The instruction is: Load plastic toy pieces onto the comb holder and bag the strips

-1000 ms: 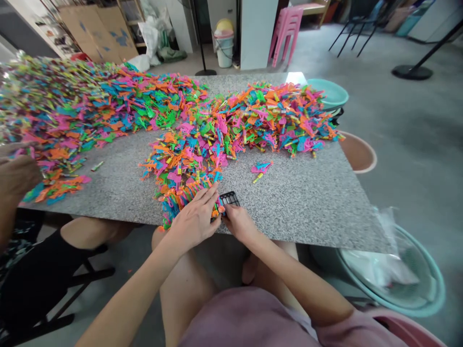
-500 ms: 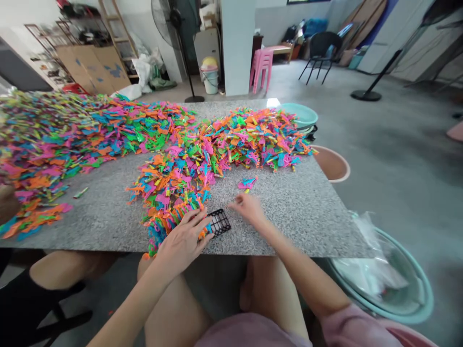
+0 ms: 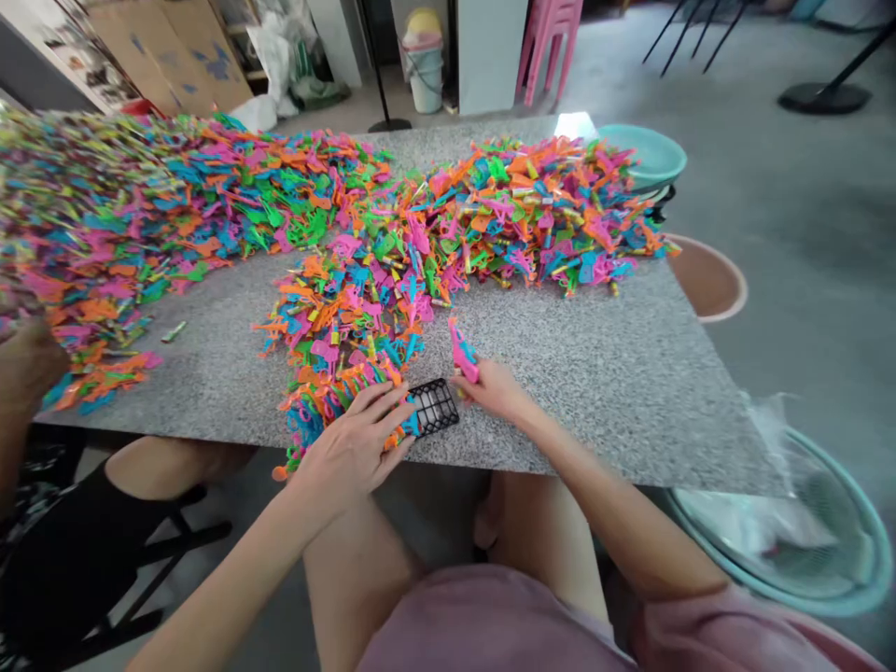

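Observation:
My left hand (image 3: pixel 360 439) curves over the right end of a packed row of small coloured plastic pieces (image 3: pixel 329 408), its fingers and thumb gripping that end. The row stands in a black grid tray (image 3: pixel 435 407), whose right part shows bare cells. Just right of the tray, my right hand (image 3: pixel 490 387) is closed on a pink and blue plastic piece (image 3: pixel 464 353), possibly a toy pistol, held upright above the tabletop. Whether it is one piece or two together, I cannot tell. A loose heap of similar pieces (image 3: pixel 420 229) lies behind both hands.
The speckled stone table (image 3: pixel 574 364) carries another large heap (image 3: pixel 175 205) at left. Another person's hand (image 3: pixel 32 359) is at the left edge. Basins stand off the right side: turquoise (image 3: pixel 648 154), brown (image 3: pixel 707 280), and a green one (image 3: pixel 868 551) with plastic bags.
My right hand has picked up the pink and blue piece from the tabletop and drawn it near the tray. My left hand keeps its hold. The view has tilted down.

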A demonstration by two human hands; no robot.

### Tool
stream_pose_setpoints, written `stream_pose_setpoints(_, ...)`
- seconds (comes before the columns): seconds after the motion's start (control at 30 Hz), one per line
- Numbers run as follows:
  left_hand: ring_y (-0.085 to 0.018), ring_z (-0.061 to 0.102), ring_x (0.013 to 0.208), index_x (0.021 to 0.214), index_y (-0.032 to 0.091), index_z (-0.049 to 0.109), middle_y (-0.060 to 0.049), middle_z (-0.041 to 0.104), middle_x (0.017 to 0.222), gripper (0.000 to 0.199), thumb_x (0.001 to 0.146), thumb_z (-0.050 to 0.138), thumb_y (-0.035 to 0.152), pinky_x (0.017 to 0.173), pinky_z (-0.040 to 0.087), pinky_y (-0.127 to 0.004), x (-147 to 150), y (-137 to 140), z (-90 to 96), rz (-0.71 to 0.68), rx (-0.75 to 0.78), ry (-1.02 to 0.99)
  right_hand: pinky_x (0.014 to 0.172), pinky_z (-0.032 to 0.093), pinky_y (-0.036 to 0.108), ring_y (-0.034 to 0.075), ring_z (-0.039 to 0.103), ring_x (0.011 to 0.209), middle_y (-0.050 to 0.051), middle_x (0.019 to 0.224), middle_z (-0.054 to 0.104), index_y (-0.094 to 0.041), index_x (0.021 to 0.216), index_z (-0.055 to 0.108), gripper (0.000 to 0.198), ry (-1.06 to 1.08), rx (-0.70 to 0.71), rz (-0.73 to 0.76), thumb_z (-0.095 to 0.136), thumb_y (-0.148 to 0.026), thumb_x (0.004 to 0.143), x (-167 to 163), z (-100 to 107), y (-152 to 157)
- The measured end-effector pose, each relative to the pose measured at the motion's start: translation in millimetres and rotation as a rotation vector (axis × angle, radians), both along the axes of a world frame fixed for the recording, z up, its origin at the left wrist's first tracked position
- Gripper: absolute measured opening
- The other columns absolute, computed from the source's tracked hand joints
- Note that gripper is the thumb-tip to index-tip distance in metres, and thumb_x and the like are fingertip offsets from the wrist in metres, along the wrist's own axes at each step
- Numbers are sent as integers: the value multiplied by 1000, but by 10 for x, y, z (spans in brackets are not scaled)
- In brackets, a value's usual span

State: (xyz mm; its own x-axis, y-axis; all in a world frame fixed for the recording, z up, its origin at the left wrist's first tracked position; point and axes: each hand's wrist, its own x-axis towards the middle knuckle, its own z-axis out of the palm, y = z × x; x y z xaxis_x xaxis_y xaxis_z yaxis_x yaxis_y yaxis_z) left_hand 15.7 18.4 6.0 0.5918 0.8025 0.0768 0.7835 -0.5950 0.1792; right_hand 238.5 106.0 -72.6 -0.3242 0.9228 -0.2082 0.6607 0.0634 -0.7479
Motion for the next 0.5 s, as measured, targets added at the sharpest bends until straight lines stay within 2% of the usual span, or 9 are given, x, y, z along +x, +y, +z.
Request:
stream_pose_setpoints(0.13,-30,44,130,122,15,60,-13,58,134,32,95,50,28,103,48,-49,-14,-14,14,-11,13,26,69,44,24,16,63,71,2,79,69,-17,93,64,17,151,142,-20,70,-22,77,-425,-125,-33)
stream_pose_setpoints(0.27,-29,44,131,123,16,59,-12,58,134,32,95,51,28,103,48,-48,2,-25,6,14,12,20,64,39,22,14,58,67,-1,75,66,-18,88,64,14,192,197,127,60,-11,76,-644,-202,-4)
stream_pose_setpoints(0.37,-29,43,131,124,16,59,-12,58,133,32,95,51,28,103,47,-47,2,-35,-6,24,7,24,64,36,22,15,57,69,-1,75,66,-19,88,64,19,116,266,211,57,-8,74,-665,-185,31)
stream_pose_setpoints(0.5,-29,46,127,125,15,59,-12,61,128,34,94,51,26,103,47,-46,10,-36,-1,31,55,37,62,34,22,15,56,70,0,72,64,-19,83,65,16,-5,262,317,59,-9,73,-696,-103,148)
